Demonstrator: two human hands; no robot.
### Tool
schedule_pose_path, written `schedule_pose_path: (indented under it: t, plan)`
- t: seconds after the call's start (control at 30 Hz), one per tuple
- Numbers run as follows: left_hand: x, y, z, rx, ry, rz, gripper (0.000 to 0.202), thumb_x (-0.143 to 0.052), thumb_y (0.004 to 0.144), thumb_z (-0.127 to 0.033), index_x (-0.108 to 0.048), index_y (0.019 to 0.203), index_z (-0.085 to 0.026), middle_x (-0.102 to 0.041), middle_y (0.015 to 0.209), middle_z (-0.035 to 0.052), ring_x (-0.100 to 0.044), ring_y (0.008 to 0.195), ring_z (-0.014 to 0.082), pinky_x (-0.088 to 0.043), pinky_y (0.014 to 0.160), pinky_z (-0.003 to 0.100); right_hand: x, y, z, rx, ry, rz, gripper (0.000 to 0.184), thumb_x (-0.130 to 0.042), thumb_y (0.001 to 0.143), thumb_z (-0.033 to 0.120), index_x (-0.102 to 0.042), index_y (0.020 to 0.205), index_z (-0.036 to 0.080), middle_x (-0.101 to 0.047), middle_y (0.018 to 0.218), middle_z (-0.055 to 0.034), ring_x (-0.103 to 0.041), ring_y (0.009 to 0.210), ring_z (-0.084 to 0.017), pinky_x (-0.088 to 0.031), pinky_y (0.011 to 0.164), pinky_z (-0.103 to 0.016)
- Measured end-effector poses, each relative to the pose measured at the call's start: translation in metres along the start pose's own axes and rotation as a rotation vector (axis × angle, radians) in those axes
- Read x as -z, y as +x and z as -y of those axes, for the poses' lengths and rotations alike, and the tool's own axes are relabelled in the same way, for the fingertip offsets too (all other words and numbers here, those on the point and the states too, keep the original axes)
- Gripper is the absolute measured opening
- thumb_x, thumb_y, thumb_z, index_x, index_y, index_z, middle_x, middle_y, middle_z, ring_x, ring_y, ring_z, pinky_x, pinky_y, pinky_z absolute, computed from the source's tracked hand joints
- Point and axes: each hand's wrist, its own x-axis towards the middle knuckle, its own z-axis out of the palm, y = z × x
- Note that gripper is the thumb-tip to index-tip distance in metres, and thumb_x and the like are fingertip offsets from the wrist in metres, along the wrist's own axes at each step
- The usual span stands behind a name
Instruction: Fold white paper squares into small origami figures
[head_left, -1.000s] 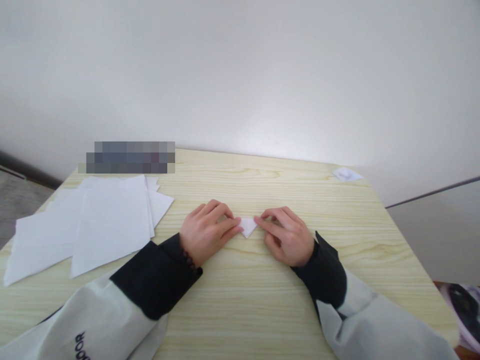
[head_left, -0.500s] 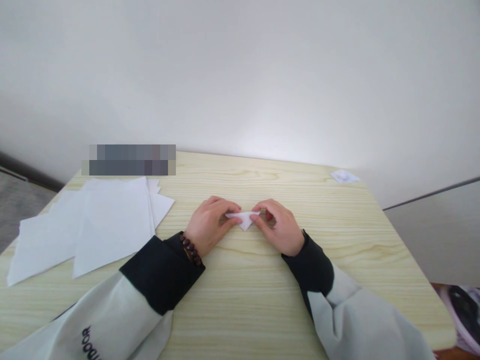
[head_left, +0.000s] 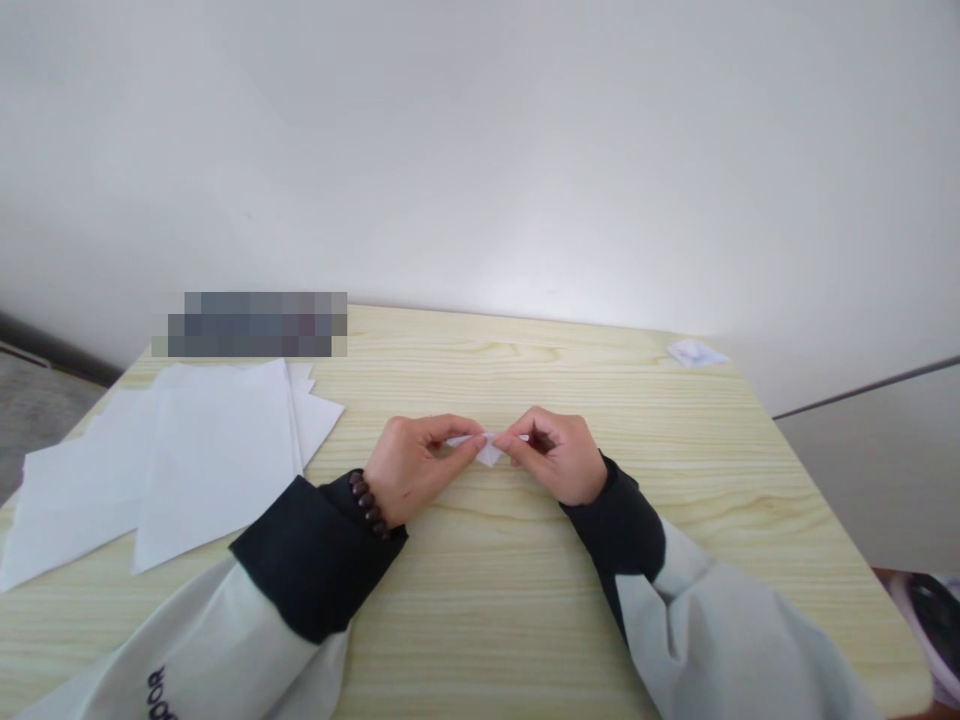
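Over the middle of the pale wooden table [head_left: 457,620], a small folded white paper [head_left: 491,455] is pinched from both sides. My left hand [head_left: 420,460] is closed, its thumb and fingertips gripping the paper's left part. On the other side, my right hand [head_left: 555,455] pinches the right part between thumb and curled fingers. The paper's lower point shows between the thumbs; much of the rest is hidden by my fingers. A dark bead bracelet [head_left: 367,505] circles my left wrist.
Several white paper sheets [head_left: 210,450] lie overlapping at the left. Behind them is a blurred-out dark object [head_left: 251,325]. Another small folded white paper [head_left: 696,352] rests at the back right corner. A white wall [head_left: 525,150] rises behind the table.
My fingers have shifted on the folded paper, the thumbs drawing closer together over its middle. My left hand has turned slightly, and less of the paper shows.
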Motion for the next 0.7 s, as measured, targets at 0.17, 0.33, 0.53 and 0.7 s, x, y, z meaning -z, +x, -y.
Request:
schedule_pose_path:
  t: [0.17, 0.33, 0.53, 0.7]
  plan:
    - [0.0049, -0.0009, 0.0016, 0.007, -0.011, 0.001, 0.022, -0.060, 0.076, -0.035, -0.071, 0.080, -0.016, -0.070, 0.068, 0.0006, -0.059, 0.056, 0.0118, -0.044, 0.052, 0.020, 0.0033, -0.0019, -0.0016, 0.021, 0.068, 0.089, 0.020, -0.052, 0.086, 0.031, -0.064, 0.081, 0.016, -0.067, 0.066, -0.0027, -0.057, 0.051, -0.010, -0.044, 0.047, -0.020]
    - [0.0062, -0.0003, -0.0006, -0.052, -0.081, 0.037, 0.020, -0.062, 0.075, -0.035, -0.071, 0.078, -0.017, -0.072, 0.076, 0.0017, -0.064, 0.067, 0.0136, -0.049, 0.061, 0.020, 0.0025, -0.0029, 0.0011, 0.029, 0.115, 0.090, 0.019, -0.052, 0.086, 0.030, -0.066, 0.083, 0.018, -0.070, 0.068, -0.0022, -0.060, 0.047, -0.009, -0.047, 0.045, -0.019]
    - [0.0063, -0.0005, 0.0021, 0.015, -0.051, 0.028, 0.024, -0.063, 0.075, -0.040, -0.072, 0.076, -0.018, -0.072, 0.070, 0.0015, -0.063, 0.060, 0.0144, -0.049, 0.057, 0.022, 0.0029, -0.0015, 0.0051, -0.046, 0.181, 0.106, 0.022, -0.053, 0.085, 0.032, -0.067, 0.078, 0.017, -0.071, 0.066, -0.0019, -0.059, 0.045, -0.009, -0.045, 0.043, -0.019]
    - [0.0065, 0.0010, 0.0027, 0.088, -0.162, 0.020, 0.029, -0.063, 0.073, -0.042, -0.071, 0.086, -0.018, -0.072, 0.069, 0.0014, -0.061, 0.056, 0.0135, -0.047, 0.050, 0.021, 0.0021, -0.0009, 0.0032, -0.097, 0.216, 0.031, 0.026, -0.052, 0.086, 0.034, -0.063, 0.070, 0.017, -0.068, 0.061, -0.0010, -0.055, 0.043, -0.007, -0.043, 0.042, -0.018]
